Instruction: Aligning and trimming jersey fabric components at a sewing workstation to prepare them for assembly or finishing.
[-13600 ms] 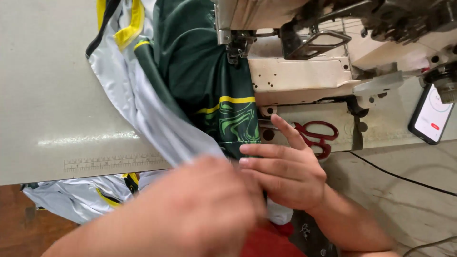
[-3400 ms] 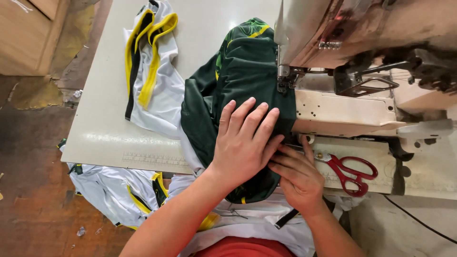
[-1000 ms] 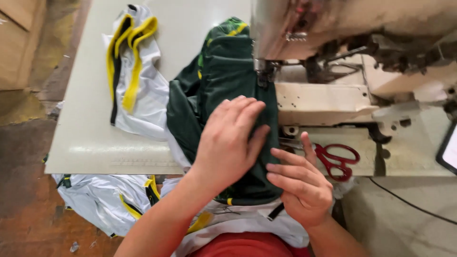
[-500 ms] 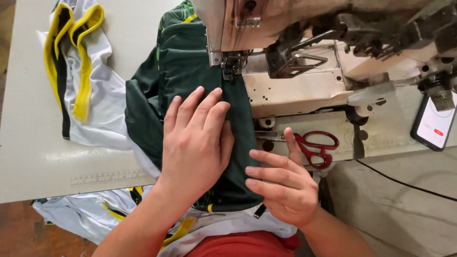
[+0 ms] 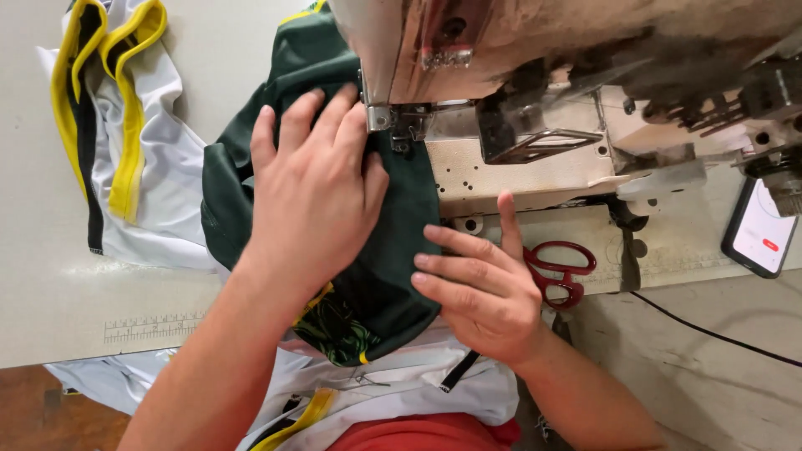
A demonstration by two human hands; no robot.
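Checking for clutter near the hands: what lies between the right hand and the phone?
In the head view, red-handled scissors lie on the machine bed between the right hand and the phone, then bare table.

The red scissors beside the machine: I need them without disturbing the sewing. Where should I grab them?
Probably by the looped handles of the red scissors, coming from the right. The right hand covers their left side, and the loops lie open, flat on the table.

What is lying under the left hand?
The left hand presses flat on dark green fabric beside the sewing machine. Whatever lies beneath that fabric is covered.
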